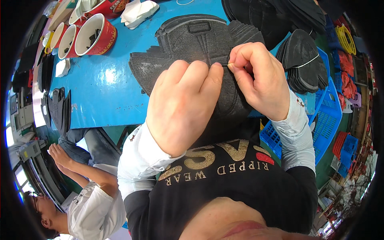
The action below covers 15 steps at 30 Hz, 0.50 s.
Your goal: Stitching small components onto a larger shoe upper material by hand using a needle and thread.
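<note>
A fanned stack of black, shoe-upper-like cut pieces [196,38] lies at the table's near edge; its top piece bears pressed lines and a small rectangular outline. Over its middle my left hand [182,102] is closed, knuckles up, with thumb and index finger pressed together. Close beside it, my right hand [262,76] pinches thumb against index finger. The two sets of fingertips almost meet above the top piece. What they hold, if anything, is too small to make out. Both forearms wear pale sleeve covers.
Red-and-white paper tubs [96,36] with small black bits stand on the blue table [108,100] at the far left. More black stacks, one tied [302,60], lie at the right. Blue plastic baskets [330,108] stand right of the table. Another person [94,200] sits at the lower left.
</note>
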### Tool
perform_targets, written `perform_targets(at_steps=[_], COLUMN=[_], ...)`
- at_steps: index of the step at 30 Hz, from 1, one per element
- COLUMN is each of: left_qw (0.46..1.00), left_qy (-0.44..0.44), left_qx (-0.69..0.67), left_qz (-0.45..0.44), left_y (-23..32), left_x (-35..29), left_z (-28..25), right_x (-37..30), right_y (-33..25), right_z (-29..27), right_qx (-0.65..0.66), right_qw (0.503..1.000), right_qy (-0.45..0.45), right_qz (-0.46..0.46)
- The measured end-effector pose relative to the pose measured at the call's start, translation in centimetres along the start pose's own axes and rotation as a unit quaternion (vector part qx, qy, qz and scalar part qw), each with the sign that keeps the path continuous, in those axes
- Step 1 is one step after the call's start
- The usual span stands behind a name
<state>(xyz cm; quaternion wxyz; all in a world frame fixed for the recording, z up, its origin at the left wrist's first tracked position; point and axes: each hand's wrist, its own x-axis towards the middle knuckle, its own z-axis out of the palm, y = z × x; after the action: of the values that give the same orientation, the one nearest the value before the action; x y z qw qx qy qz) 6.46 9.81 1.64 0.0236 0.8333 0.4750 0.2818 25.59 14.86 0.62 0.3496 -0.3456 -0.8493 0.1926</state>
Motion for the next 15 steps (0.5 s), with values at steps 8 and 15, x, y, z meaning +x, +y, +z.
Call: perform_targets(at_steps=[8, 15], left_qw=[1.000, 0.999], left_qy=[0.007, 0.009], left_qx=[0.015, 0.031], left_qz=[0.002, 0.008], left_y=[0.0, 0.2], left_x=[-0.3, -0.1], left_z=[0.5, 0.4], right_x=[0.8, 0.3], right_y=[0.5, 0.5], right_z=[0.0, -0.7], right_qx=[-0.021, -0.059], right_qw=[0.998, 0.994], right_qy=[-0.007, -0.005], right_qz=[-0.064, -0.094])
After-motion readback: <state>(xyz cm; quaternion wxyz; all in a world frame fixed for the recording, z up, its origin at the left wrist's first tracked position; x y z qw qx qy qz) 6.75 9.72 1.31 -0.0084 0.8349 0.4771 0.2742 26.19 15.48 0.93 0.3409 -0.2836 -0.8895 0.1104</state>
